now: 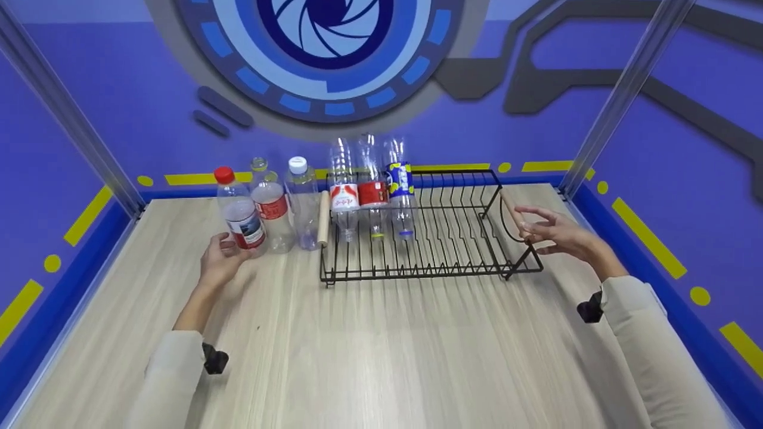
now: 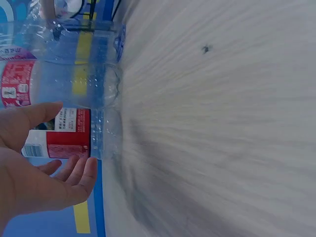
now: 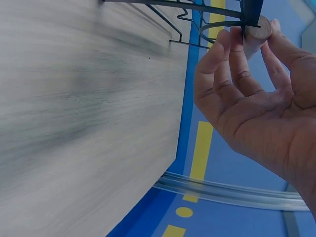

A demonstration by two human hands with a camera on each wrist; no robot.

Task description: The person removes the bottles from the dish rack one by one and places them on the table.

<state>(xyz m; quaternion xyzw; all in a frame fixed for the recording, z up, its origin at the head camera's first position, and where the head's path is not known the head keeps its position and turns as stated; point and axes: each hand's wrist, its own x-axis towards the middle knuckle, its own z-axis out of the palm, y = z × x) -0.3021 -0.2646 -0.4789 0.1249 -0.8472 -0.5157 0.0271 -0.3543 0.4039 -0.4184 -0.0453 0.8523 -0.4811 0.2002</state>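
A clear bottle with a red cap stands on the table at the left. My left hand is at its lower part, thumb on one side and loosely bent fingers on the other, without a firm grip showing in the left wrist view. Beside it stand an uncapped bottle with a red label and a white-capped clear bottle. Three empty bottles lean neck-down in a black wire dish rack. My right hand holds the rack's right wooden handle between thumb and fingers.
The rack's left wooden handle is close to the white-capped bottle. A patterned blue wall closes off the table's back, with metal posts at the corners. Wooden tabletop stretches in front of the rack.
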